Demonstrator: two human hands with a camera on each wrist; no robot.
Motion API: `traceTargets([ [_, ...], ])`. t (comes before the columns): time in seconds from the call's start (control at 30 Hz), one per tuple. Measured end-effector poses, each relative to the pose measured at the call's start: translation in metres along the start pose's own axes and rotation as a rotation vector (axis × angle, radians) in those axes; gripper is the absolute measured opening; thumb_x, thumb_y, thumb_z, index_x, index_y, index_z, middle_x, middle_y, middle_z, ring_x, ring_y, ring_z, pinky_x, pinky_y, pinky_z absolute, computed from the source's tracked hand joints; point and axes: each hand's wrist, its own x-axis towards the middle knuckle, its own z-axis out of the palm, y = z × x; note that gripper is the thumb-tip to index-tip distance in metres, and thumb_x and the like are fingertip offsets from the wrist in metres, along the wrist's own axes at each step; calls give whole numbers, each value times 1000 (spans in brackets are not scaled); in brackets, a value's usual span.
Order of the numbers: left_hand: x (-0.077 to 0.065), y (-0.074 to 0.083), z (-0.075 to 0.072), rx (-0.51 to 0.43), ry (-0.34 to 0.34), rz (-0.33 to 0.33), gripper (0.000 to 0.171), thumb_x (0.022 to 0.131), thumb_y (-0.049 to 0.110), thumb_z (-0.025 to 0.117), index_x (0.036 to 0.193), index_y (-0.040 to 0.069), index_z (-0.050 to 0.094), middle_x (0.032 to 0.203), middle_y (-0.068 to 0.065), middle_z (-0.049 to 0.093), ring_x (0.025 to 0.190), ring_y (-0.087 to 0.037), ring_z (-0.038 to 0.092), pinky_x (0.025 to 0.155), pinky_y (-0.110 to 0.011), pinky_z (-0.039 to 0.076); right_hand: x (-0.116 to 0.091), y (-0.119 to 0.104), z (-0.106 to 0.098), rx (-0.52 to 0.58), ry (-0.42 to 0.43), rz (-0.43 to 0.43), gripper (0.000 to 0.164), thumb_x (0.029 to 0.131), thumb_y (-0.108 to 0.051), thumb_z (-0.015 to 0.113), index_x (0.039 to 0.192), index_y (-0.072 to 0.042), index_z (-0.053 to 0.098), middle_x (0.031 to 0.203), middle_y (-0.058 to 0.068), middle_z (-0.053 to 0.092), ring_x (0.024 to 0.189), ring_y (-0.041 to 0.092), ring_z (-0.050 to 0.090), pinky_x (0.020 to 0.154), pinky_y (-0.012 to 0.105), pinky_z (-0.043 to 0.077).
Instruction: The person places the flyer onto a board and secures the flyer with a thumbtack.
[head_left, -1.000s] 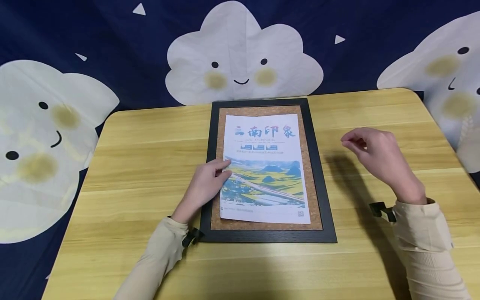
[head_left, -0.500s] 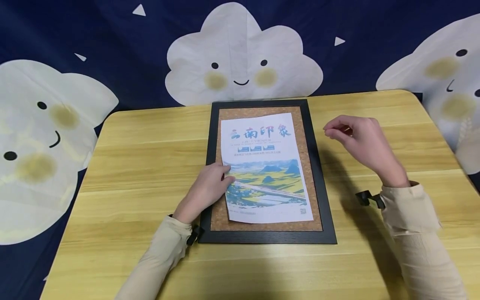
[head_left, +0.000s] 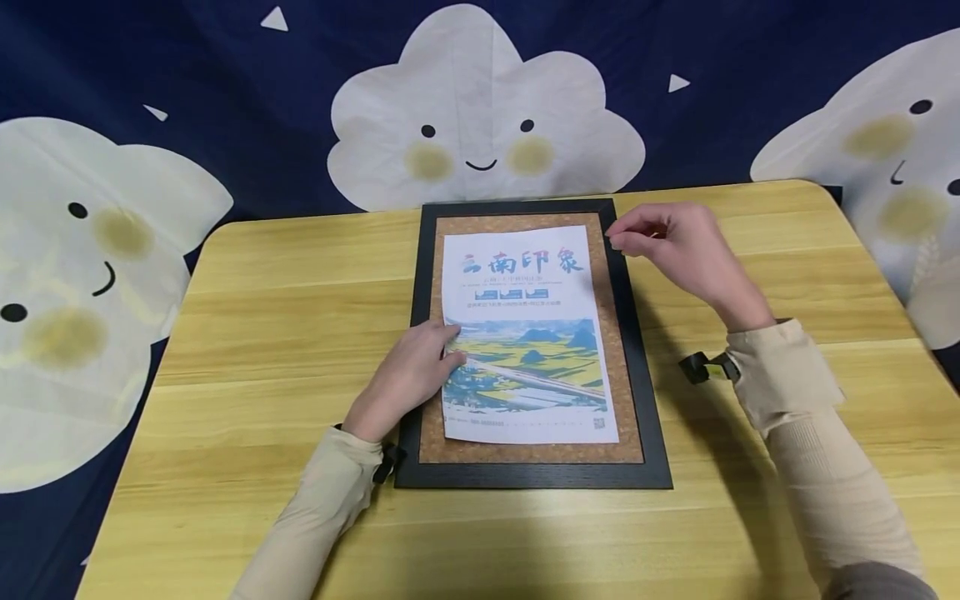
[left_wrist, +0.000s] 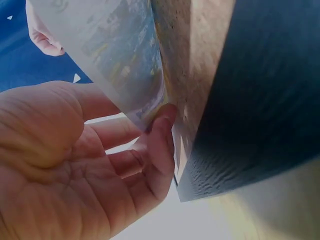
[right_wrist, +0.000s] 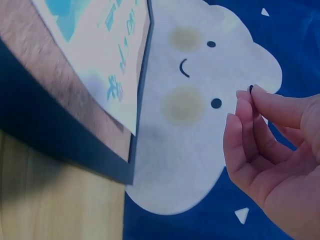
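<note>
A printed poster [head_left: 525, 275], with large Chinese characters above a landscape picture, lies over a black-framed cork board [head_left: 628, 392]. My left hand [head_left: 411, 367] pinches the poster's left edge about midway down. In the left wrist view the poster [left_wrist: 115, 50] curves up from the cork near the fingers. My right hand [head_left: 678, 246] is raised by the board's upper right corner, its fingertips over the frame's right side. In the right wrist view its thumb and finger pinch a small black piece [right_wrist: 251, 89]; too little shows to tell its kind.
The board lies on a light wooden table [head_left: 285, 333], its top end near the table's back edge. Behind hangs a dark blue cloth [head_left: 240, 83] with smiling white clouds. A dark wrist strap mount [head_left: 697, 367] sticks out at my right cuff.
My right hand has moved left and away from me, from beside the board to its upper right corner. My left hand has shifted the poster slightly, tilting it and then straightening it somewhat.
</note>
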Motion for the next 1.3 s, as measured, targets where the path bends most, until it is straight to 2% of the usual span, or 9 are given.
traceTargets([
  [0.17, 0, 4, -1, 70, -19, -25, 55, 104, 23, 66, 150, -3, 52, 143, -25, 56, 126, -37, 57, 102, -50, 49, 13, 1, 7, 85, -43, 66, 14, 100, -11, 71, 105, 0, 78, 94, 4, 76, 79, 13, 68, 72, 19, 52],
  [0.33, -2, 12, -4, 203, -2, -33, 66, 102, 31, 69, 154, 0, 46, 135, -25, 48, 104, -33, 52, 81, -42, 49, 29, 2, 15, 169, -76, 94, 15, 100, -8, 69, 107, 3, 76, 95, 9, 75, 79, 18, 69, 72, 20, 54],
  [0.43, 1, 17, -6, 248, -11, 22, 71, 101, 38, 69, 157, 4, 44, 147, -26, 41, 122, -37, 50, 93, -47, 49, 39, 1, 20, 214, -102, 116, 14, 100, -6, 68, 106, 5, 75, 94, 9, 74, 77, 17, 68, 70, 20, 55],
  [0.5, 4, 19, -5, 241, -44, 67, 73, 100, 41, 70, 159, 7, 42, 162, -25, 30, 142, -40, 39, 109, -54, 42, 45, 0, 24, 236, -119, 135, 14, 100, -5, 68, 105, 6, 74, 93, 8, 73, 76, 17, 67, 70, 20, 55],
  [0.57, 8, 20, -4, 226, -94, 99, 75, 99, 42, 71, 160, 10, 41, 169, -21, 20, 154, -39, 24, 118, -56, 32, 50, 0, 28, 245, -133, 148, 13, 100, -4, 68, 105, 6, 74, 92, 8, 73, 75, 18, 66, 70, 21, 55],
  [0.73, 15, 19, 1, 203, -189, 106, 82, 97, 41, 73, 163, 10, 34, 172, -18, 9, 158, -36, 8, 123, -52, 22, 60, 3, 41, 287, -173, 208, 12, 100, -2, 67, 105, 6, 74, 93, 7, 73, 77, 16, 65, 74, 25, 57],
  [0.87, 17, 16, 3, 168, -237, 82, 86, 97, 38, 74, 165, 13, 28, 173, -15, 1, 159, -35, 3, 123, -52, 23, 66, 6, 51, 291, -194, 268, 13, 101, -4, 67, 106, 5, 74, 96, 8, 73, 82, 21, 66, 79, 29, 58],
  [1.0, 18, 15, 4, 132, -255, 72, 87, 97, 37, 74, 166, 13, 26, 173, -14, -2, 159, -34, 0, 122, -54, 25, 71, 7, 60, 267, -206, 280, 13, 101, -4, 67, 108, 4, 75, 99, 11, 73, 88, 28, 68, 83, 35, 59],
  [1.3, 19, 15, 4, 119, -267, 72, 88, 98, 35, 74, 166, 12, 24, 173, -16, -5, 158, -36, -3, 122, -55, 23, 82, 8, 69, 294, -229, 304, 17, 102, -9, 68, 111, 4, 74, 101, 10, 73, 86, 24, 67, 81, 33, 57],
])
